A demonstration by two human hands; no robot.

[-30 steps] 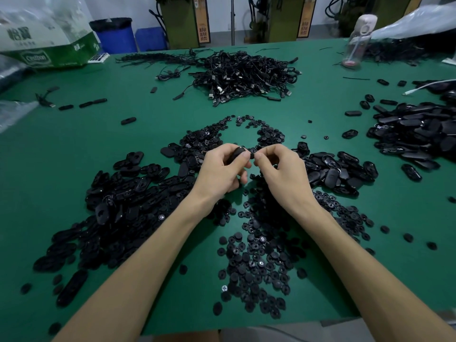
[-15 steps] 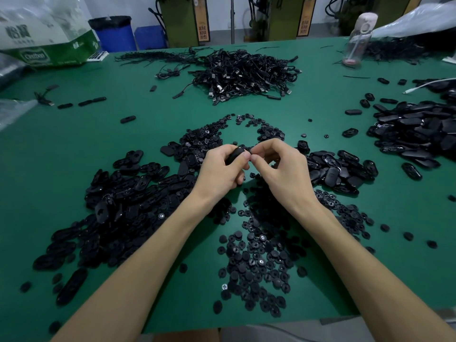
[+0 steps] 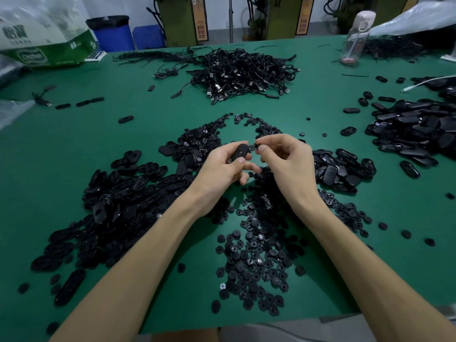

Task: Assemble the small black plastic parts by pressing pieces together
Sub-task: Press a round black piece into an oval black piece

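The left hand [image 3: 222, 169] grips a black oval shell [image 3: 239, 152] between the thumb and curled fingers, over the middle of the table [image 3: 74, 149]. The shell's long axis runs from lower left, at the thumb tip, to upper right. Its free upper end points toward the right hand [image 3: 290, 164], and its broad face is turned up to the camera.

The right hand pinches a small round disc [image 3: 256, 145] between thumb tip and forefinger, with the other fingers loosely curled below. The disc sits just beside the shell's upper end; whether the two touch cannot be told.

Both forearms come in from the table's near edge and converge, palms turned toward each other, the left wrist bent slightly inward.

Under and between the forearms spreads a disc pile [image 3: 256, 257], which reaches close to the near edge. A left heap [image 3: 118, 201] of ovals lies just outside the left forearm, and a right heap [image 3: 345, 169] sits just beside the right hand. A far heap [image 3: 419, 134] fills the right margin.

Beyond the hands a thin arc of discs tapers off, and then a band of bare green runs across to the cables [image 3: 241, 72]. More bare green lies to the far left and between the right forearm and the right-hand edge, dotted with a few stray discs
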